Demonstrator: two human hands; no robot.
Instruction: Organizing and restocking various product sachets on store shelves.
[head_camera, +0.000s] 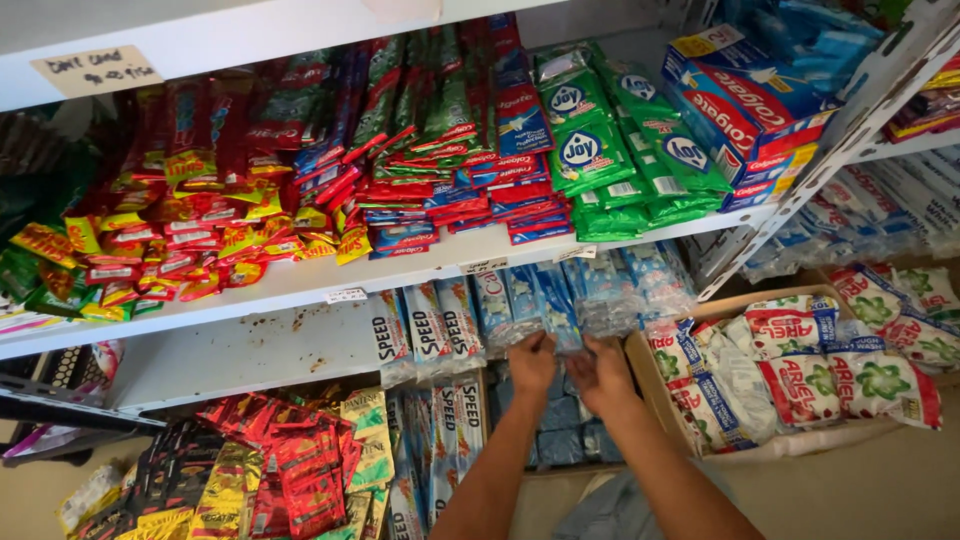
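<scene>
Left hand (531, 362), right hand (603, 374) gripping blue sachet strips (560, 300) under white shelf (300, 280)

Hanging sachet strips (560, 300) crowding shelf (330, 275) front

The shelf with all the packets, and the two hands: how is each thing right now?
Left hand: raised, fingers closed on the blue sachet strips.
Right hand: raised beside it, touching the same strips.
Blue sachet strips: hanging off the shelf edge.
Cardboard box: open, filled with white packets.
Green sachets: piled on the shelf.
</scene>
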